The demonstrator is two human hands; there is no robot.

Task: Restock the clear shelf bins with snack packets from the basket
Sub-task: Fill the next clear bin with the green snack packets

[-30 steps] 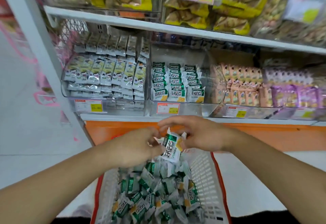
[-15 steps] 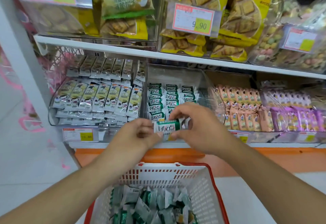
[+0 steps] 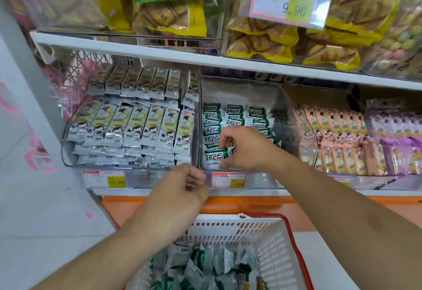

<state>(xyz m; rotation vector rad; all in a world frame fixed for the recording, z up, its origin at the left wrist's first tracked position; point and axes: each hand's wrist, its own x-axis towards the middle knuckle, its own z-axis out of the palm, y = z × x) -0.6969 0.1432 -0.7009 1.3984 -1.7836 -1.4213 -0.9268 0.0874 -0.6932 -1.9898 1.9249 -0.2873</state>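
Note:
My right hand (image 3: 245,149) reaches into the middle clear shelf bin (image 3: 239,90) and pinches a green-and-white snack packet (image 3: 215,156) at the front of the left row. Rows of the same green packets (image 3: 235,116) fill the back of that bin. My left hand (image 3: 182,194) hovers below the bin's front edge, fingers loosely curled, holding nothing. Below stands the white basket (image 3: 274,244) with a red rim, holding several loose green packets (image 3: 205,264).
A bin of yellow-white packets (image 3: 134,125) sits to the left, bins of pink (image 3: 338,138) and purple packets (image 3: 397,138) to the right. Price tags (image 3: 228,180) line the shelf front. The upper shelf (image 3: 205,61) overhangs with bagged biscuits (image 3: 169,10).
Both hands lifted a packet from the basket up to the shelf. My left hand has let go and dropped back; my right hand has carried the packet into the middle bin.

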